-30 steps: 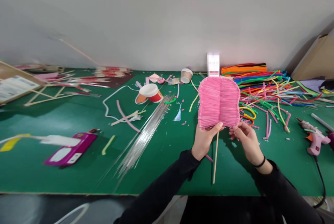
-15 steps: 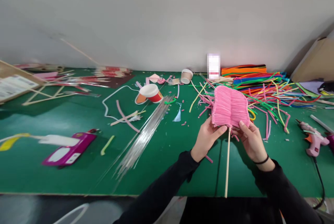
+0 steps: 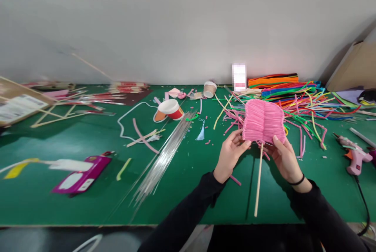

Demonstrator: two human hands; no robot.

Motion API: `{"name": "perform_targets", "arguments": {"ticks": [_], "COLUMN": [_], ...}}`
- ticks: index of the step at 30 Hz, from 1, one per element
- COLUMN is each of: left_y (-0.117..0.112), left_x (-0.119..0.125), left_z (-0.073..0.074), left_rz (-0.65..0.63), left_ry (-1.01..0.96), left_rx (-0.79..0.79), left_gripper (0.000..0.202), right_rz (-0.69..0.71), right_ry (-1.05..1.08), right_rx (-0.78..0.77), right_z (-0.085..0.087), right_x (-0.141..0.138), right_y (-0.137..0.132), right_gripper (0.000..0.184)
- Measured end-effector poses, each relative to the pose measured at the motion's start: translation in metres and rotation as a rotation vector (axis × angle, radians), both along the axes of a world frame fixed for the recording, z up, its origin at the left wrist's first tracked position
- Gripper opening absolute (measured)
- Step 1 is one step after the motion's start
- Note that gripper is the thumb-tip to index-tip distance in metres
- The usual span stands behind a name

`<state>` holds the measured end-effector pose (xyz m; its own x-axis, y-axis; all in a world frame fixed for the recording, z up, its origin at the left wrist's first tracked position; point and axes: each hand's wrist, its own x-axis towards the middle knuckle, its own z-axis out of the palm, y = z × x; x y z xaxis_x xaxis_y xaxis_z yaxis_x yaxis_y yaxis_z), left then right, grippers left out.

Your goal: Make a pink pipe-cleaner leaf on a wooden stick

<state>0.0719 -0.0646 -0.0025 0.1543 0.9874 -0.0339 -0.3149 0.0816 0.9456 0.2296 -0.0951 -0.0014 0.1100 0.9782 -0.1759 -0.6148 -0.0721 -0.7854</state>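
Between my hands is a pink hand fan made of rows of fuzzy pipe cleaners, with a seam down its middle. Its thin wooden stick points down toward me. My left hand pinches the fan's lower left corner, thumb on the front face. At the lower right edge, my right hand grips it the same way, with its fingers partly hidden behind. Cut pink pipe cleaners lie on the table just behind the fan.
On the green table, a bundle of metal wires and a paper cup lie left of my hands. A pink glue gun rests at right. Colourful pipe cleaners are heaped behind, before a white partition. A purple packet lies far left.
The fan has shifted slightly to the right in view, and its stick has tilted a little. Both hands keep their hold. The whole scene sits slightly lower as the camera moved.
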Motion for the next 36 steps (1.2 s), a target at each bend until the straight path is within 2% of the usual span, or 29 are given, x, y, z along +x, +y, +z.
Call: {"name": "perform_targets", "arguments": {"ticks": [3, 6, 8, 10, 12, 14, 16, 22, 25, 29, 36], "left_y": [0.001, 0.004, 0.008, 0.010, 0.011, 0.010, 0.010, 0.008, 0.006, 0.007, 0.009], "left_x": [0.001, -0.001, -0.003, -0.006, -0.007, -0.007, -0.006, -0.005, -0.008, -0.018, -0.016], "left_z": [-0.003, -0.008, -0.013, -0.016, -0.017, -0.019, -0.020, -0.016, -0.007, 0.002, -0.006], "left_rz": [-0.024, -0.016, -0.036, -0.067, -0.084, -0.083, -0.068, -0.099, -0.202, -0.335, -0.250], "left_ry": [0.045, 0.108, 0.108, 0.111, 0.141, 0.178, 0.213, 0.297, 0.344, 0.345, 0.357], "left_rx": [-0.019, -0.068, -0.118, -0.154, -0.157, -0.138, -0.111, -0.074, -0.083, -0.150, -0.134], "left_gripper": [0.042, 0.041, 0.045, 0.047, 0.050, 0.053, 0.056, 0.054, 0.053, 0.059, 0.054], "right_rz": [0.032, 0.066, -0.033, -0.202, -0.290, -0.242, -0.157, -0.034, 0.031, 0.031, 0.035], "right_ry": [-0.122, -0.366, -0.587, -0.886, -1.227, -1.485, -1.616, -1.685, -1.672, -1.642, -1.614], "right_rx": [0.019, -0.013, 0.002, 0.117, 0.309, 0.489, 0.591, 0.621, 0.602, 0.567, 0.556], "right_z": [-0.010, -0.022, -0.026, -0.026, -0.023, -0.020, -0.019, -0.026, -0.031, -0.032, -0.030], "right_x": [-0.004, -0.002, 0.003, 0.008, 0.012, 0.013, 0.011, 0.004, 0.004, 0.004, 0.002], "right_y": [0.001, 0.004, 0.005, 0.005, 0.004, 0.002, 0.002, 0.004, 0.005, 0.004, 0.002], "right_gripper": [0.039, 0.040, 0.045, 0.049, 0.037, 0.014, 0.004, 0.007, 0.010, 0.011, 0.013]}}
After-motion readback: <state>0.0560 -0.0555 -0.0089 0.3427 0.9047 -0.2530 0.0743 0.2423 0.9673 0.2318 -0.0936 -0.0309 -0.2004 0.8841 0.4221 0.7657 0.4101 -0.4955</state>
